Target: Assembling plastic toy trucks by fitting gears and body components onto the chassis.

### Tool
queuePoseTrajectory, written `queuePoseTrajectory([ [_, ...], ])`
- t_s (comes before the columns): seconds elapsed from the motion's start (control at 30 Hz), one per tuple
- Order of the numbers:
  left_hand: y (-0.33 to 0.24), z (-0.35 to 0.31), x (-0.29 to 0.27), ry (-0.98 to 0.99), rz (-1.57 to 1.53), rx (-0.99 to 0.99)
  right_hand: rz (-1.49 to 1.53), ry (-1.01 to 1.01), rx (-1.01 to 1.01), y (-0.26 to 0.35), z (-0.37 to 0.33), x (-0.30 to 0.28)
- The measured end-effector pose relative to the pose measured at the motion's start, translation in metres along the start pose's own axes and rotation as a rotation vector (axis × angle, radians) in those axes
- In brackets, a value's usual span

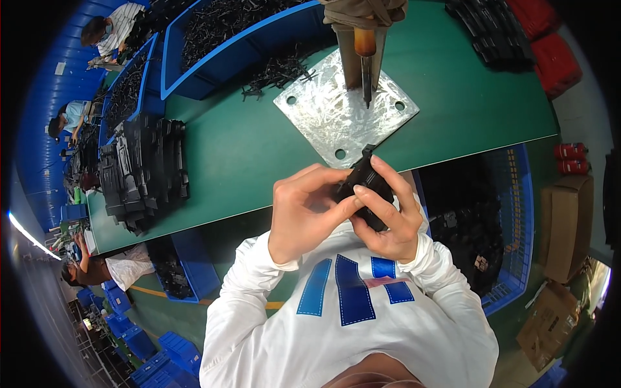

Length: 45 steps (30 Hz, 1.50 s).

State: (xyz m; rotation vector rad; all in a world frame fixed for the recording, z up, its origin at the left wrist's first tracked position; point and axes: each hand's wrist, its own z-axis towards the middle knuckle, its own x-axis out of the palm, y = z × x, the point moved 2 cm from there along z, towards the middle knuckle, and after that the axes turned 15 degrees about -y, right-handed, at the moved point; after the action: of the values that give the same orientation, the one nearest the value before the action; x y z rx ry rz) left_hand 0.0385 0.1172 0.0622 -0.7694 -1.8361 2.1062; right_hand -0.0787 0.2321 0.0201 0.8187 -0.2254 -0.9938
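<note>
Both my hands are closed on one black ribbed plastic part (371,184), held tilted in front of my chest by the table's near edge. My left hand (307,207) pinches its left side with thumb and fingers. On the other side, my right hand (391,216) wraps round it, thumb and forefinger along its face. The fingers hide much of the part. Just beyond it lies a scratched metal plate (323,97) with round holes. Over that plate a thin metal tip (367,81) with an amber handle points down from a wrapped stand.
Small black pieces (275,72) lie on the green table (220,142) before a blue bin (239,52) full of them. Stacked black parts (145,168) stand at left, more (488,29) at far right. A blue crate (517,226) is below the edge. Other people (116,29) work at far left.
</note>
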Motion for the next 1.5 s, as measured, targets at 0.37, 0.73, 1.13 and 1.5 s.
queuePoseTrajectory([
  [0.37, 0.002, 0.002, 0.003, 0.079, -0.072, -0.086, 0.005, 0.001, 0.124, -0.008, -0.004, 0.004],
  [0.73, 0.005, 0.03, 0.007, 0.183, 0.097, 0.069, 0.641, -0.019, 1.111, -0.035, 0.002, -0.008],
  [1.13, 0.045, 0.12, -0.007, 0.111, -0.073, -0.121, 1.571, -0.332, 1.839, -0.068, 0.018, 0.005],
  [1.5, 0.069, 0.113, -0.002, 0.403, -0.123, -0.404, 1.638, -0.401, 1.945, -0.063, 0.024, 0.025],
])
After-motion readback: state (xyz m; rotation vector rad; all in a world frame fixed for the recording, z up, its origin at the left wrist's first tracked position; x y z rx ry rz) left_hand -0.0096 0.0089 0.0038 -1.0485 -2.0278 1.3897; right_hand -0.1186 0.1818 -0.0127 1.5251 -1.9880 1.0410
